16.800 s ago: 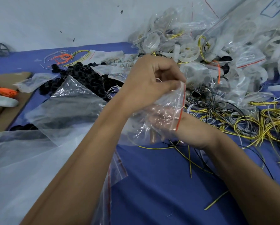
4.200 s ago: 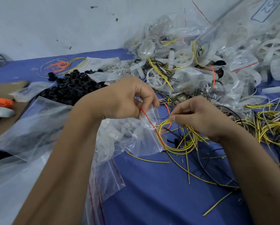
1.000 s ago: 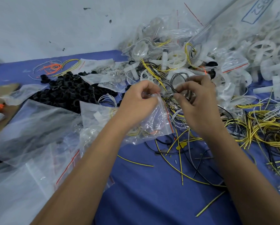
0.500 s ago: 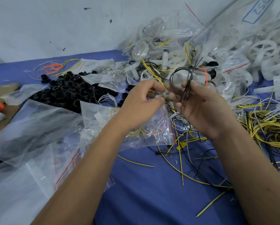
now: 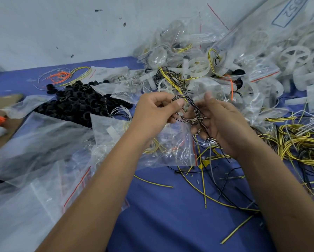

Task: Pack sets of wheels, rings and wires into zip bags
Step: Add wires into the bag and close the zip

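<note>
Your right hand [image 5: 223,124] just brought black wire [image 5: 192,110] over; left hand [image 5: 152,113] pinches its loop above bag [image 5: 172,151]. Bagging next.

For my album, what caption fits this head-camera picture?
Both hands, left and right, loop a black wire bundle over a zip bag.

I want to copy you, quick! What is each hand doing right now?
Left hand: pinching the black wire loop and zip bag.
Right hand: fingers curled round the same wire loop.

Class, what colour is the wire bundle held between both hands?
Black with pale stripes, best in the head view.
</note>
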A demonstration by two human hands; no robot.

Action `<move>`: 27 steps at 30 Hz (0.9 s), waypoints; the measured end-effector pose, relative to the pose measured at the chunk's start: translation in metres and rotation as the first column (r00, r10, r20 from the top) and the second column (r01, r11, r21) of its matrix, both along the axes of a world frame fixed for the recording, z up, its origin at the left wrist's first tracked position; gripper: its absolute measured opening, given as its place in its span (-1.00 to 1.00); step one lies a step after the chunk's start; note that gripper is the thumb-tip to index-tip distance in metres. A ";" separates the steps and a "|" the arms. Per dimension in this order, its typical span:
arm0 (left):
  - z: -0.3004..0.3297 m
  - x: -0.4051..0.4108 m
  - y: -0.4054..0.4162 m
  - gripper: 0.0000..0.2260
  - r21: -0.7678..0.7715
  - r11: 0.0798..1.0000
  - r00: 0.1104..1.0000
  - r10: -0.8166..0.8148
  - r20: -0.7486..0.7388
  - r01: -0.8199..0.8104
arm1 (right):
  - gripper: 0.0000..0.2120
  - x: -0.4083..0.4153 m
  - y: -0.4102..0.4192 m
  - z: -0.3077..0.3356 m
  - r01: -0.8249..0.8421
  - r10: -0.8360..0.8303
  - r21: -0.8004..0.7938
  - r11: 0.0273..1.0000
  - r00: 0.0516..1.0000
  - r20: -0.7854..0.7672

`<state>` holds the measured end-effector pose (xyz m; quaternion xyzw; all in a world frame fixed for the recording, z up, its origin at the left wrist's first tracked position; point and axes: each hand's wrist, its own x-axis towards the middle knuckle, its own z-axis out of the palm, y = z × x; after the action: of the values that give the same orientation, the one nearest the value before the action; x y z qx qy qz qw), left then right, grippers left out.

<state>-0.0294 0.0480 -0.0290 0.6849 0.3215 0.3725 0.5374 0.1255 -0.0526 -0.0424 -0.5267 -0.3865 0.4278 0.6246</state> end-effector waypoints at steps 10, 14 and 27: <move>-0.005 -0.001 0.004 -0.89 -0.090 0.996 0.997 0.020 0.076 -0.013 | -0.63 0.005 0.001 -0.006 0.170 -0.162 -0.022 0.985 0.964 0.212; -0.004 -0.001 0.003 -0.90 -0.097 0.995 0.995 0.048 0.089 -0.039 | -0.60 0.004 0.001 -0.006 0.170 -0.151 -0.045 0.984 0.949 0.277; 0.004 0.001 -0.005 -0.91 -0.040 0.999 0.984 0.036 0.173 -0.030 | -0.84 0.007 -0.001 0.000 0.165 -0.182 0.154 0.974 0.978 0.106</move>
<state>-0.0285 0.0434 -0.0252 0.6343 0.2915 0.4337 0.5697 0.1322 -0.0540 -0.0424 -0.5365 -0.4054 0.3102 0.6720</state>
